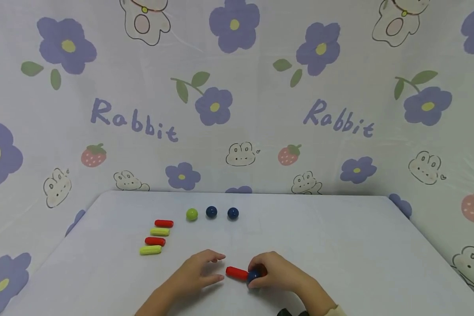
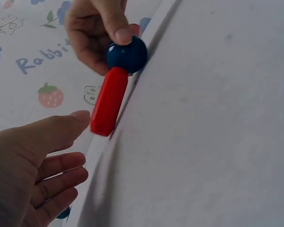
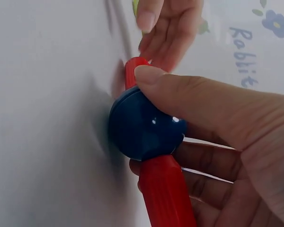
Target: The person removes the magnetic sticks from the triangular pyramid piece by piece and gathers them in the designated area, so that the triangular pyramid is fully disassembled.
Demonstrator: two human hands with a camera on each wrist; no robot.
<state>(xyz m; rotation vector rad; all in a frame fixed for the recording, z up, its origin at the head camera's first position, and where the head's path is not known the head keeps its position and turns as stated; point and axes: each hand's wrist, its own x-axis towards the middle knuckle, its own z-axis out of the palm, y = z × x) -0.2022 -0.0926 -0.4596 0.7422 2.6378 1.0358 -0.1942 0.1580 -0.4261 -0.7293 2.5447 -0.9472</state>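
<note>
My right hand (image 1: 279,271) pinches a dark blue ball (image 3: 144,125) between thumb and fingers, low over the white table. One red ribbed stick (image 1: 236,273) sticks out from the ball toward the left. A second red stick (image 3: 166,194) joins the ball on the opposite side, partly covered by the right hand in the head view. Just left of the first stick's free end is my left hand (image 1: 193,273), fingers and thumb spread apart and holding nothing. In the left wrist view, the thumb tip lies right beside that stick's end.
Farther back on the white table (image 1: 320,245) sit a green ball (image 1: 192,214) and two dark blue balls (image 1: 211,212). To their left, red sticks (image 1: 155,241) and yellow sticks (image 1: 150,250) lie in an alternating row. A patterned cloth (image 1: 260,109) hangs behind.
</note>
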